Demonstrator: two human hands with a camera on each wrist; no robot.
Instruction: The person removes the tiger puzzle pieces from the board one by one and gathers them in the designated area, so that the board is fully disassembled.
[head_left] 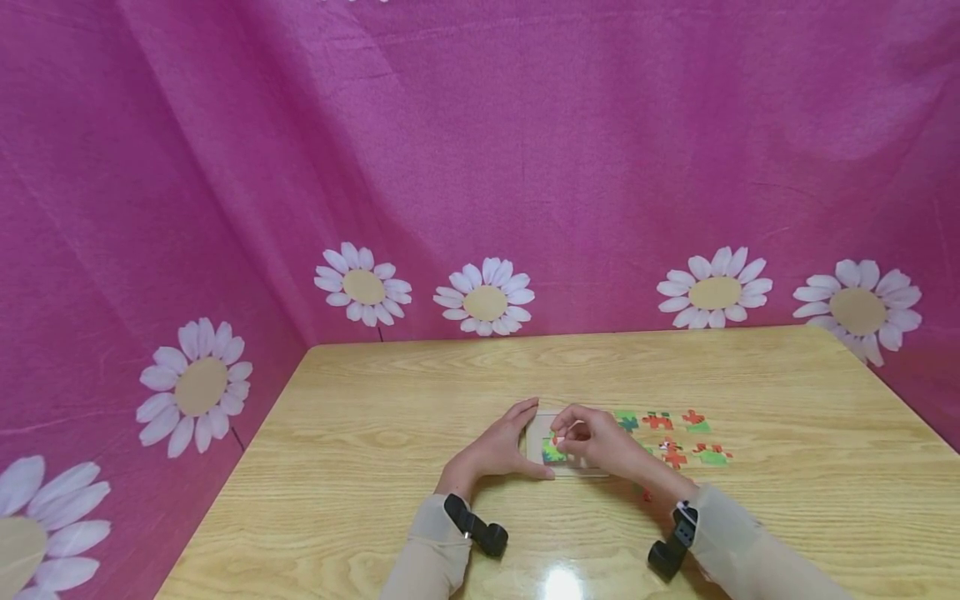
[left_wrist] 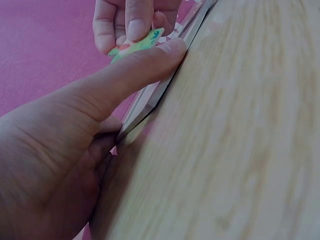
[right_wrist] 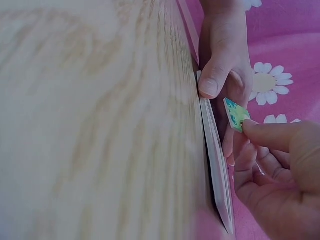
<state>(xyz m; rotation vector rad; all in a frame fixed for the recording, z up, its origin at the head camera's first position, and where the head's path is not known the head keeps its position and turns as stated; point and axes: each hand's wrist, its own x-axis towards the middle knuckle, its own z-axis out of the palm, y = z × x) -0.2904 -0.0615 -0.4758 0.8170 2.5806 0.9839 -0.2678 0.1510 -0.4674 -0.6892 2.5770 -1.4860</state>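
A shallow puzzle tray [head_left: 535,427] with a pale base and thin raised rim lies flat on the table. My left hand [head_left: 491,446] grips its left end, thumb along the near rim and fingers towards the far side. In my right hand [head_left: 603,443], thumb and fingers pinch a green jigsaw piece [right_wrist: 235,115] with a touch of red. The piece is tilted and held just above the tray's left part, apart from the base in the right wrist view. The right hand hides much of the tray.
Several loose jigsaw pieces [head_left: 657,421] in red and green lie to the tray's right. A small red piece [head_left: 647,496] shows below the right forearm. The wooden table [head_left: 375,433] meets a pink flowered curtain [head_left: 585,167] at the back and left.
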